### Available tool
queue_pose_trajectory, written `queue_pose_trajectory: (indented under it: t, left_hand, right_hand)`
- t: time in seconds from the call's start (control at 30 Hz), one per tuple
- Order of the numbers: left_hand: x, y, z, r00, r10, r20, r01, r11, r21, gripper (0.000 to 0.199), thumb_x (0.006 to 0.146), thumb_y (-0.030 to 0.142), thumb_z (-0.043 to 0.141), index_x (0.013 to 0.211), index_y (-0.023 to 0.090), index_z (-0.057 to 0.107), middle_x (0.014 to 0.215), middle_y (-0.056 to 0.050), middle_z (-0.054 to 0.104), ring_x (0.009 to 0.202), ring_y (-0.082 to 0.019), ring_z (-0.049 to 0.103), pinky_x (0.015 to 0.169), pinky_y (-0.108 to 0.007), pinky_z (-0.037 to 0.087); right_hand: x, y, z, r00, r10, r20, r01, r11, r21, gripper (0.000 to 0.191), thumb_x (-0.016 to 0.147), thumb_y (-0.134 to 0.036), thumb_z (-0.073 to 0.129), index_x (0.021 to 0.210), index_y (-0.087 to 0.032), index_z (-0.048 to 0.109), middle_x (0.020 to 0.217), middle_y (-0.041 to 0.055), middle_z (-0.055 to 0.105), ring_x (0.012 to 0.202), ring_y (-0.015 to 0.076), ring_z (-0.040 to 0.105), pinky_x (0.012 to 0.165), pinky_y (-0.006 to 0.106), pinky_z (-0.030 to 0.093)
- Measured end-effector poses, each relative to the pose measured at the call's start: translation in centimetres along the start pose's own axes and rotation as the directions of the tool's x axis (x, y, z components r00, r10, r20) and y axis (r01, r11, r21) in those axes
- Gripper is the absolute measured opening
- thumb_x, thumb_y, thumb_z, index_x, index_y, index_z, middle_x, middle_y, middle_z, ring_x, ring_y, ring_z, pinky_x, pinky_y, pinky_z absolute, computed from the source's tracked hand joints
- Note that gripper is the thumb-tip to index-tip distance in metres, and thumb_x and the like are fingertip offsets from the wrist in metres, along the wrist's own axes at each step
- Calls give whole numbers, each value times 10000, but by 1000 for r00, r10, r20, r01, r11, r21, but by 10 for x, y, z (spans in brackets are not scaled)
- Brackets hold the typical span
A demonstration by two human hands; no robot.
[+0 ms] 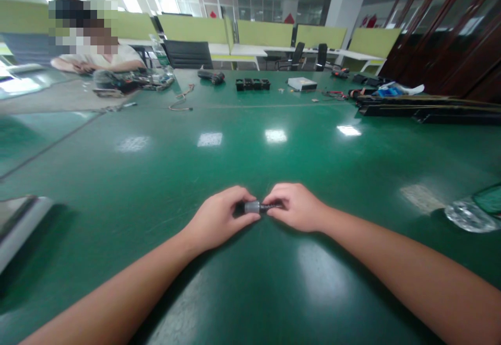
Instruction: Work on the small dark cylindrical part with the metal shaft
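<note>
A small grey cylinder (pixel 252 207) lies between the thumb and fingers of my left hand (pixel 219 217), near the middle of the green table (pixel 235 162). From its right end a thin dark ridged shaft (pixel 268 207) runs into the fingers of my right hand (pixel 298 206), which pinch it. Both hands are low over the tabletop, their fingertips almost touching. The far end of the shaft is partly hidden by my right fingers.
Across the table sits a person (pixel 99 55) near clutter at the left. Along the far edge are a black block (pixel 252 84), a white box (pixel 302 84) and a cable (pixel 182 98). Long black strips (pixel 430 110) and a clear bottle (pixel 472 215) are at right.
</note>
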State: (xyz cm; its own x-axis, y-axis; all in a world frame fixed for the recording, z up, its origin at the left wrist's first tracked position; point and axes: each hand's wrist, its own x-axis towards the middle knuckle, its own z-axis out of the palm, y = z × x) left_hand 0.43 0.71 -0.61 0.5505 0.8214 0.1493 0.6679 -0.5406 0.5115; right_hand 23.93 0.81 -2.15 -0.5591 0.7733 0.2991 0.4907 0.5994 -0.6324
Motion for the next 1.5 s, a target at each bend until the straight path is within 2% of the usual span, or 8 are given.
queue_pose_trajectory:
  t: [0.53, 0.73, 0.97, 1.5]
  left_hand:
    - [0, 1, 0, 1000, -6, -3, 6, 1000, 14, 258, 848, 440, 666, 986, 223, 673, 872, -1, 666, 718, -156, 586, 712, -275, 464]
    - [0, 0, 0, 1000, 0, -5, 0, 1000, 5, 247, 850, 430, 671, 990, 225, 672, 881, 0, 670, 720, -156, 586, 720, -276, 461]
    - [0, -1, 0, 1000, 2, -3, -2, 1000, 8, 253, 848, 434, 679, 995, 228, 670, 891, 1, 669, 728, -156, 585, 724, -280, 460]
    - [0, -1, -1, 1000, -13, 7, 13, 1000, -12, 249, 850, 437, 675, 985, 228, 671, 869, 2, 658, 715, -154, 571, 711, -276, 452]
  right_hand:
    - [-1, 2, 0, 1000, -22, -20, 22, 1000, -5, 129, 800, -141, 699, 918, -170, 744, 841, 25, 692, 757, 139, 603, 705, 248, 441]
    - [-2, 2, -1, 1000, -16, -11, 17, 1000, 16, 139, 781, -190, 751, 918, -172, 744, 854, 24, 701, 771, 137, 614, 702, 240, 438]
    - [-2, 1, -1, 999, -11, -34, 10, 1000, -24, 84, 782, -166, 736, 866, -168, 746, 794, 12, 672, 722, 122, 586, 662, 230, 417]
    - [-3, 3, -3, 998, -7, -56, 3, 997, -77, 77, 759, -163, 722, 833, -175, 742, 795, 18, 680, 735, 142, 602, 698, 261, 435]
